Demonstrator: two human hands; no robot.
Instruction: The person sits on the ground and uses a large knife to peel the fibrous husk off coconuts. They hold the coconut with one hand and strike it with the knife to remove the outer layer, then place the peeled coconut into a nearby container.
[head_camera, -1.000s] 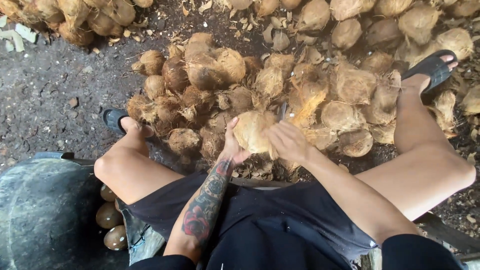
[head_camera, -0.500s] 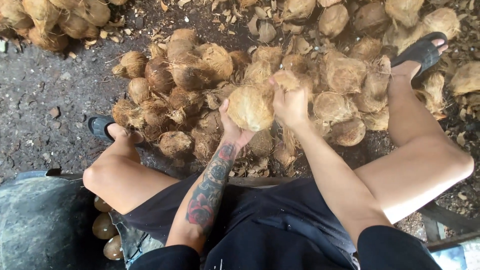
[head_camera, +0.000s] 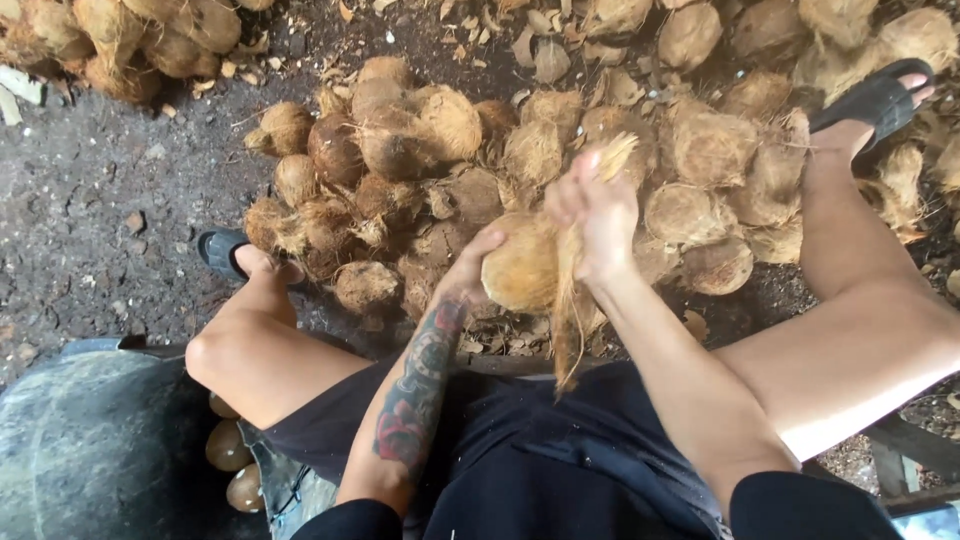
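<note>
Dark dirt ground holds a pile of brown hairy coconuts (head_camera: 420, 130). Left hand (head_camera: 470, 275) cups a round, hard tan coconut (head_camera: 520, 268); right hand (head_camera: 590, 215) is clamped on its tough, stringy husk strip (head_camera: 566, 320).

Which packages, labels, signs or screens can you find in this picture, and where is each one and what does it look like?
None in view: no package, label, sign or screen. Only loose things show: the brown fibrous coconut held by the left hand and right hand, and the heap of husked coconuts on the dark dirt ground.
</note>
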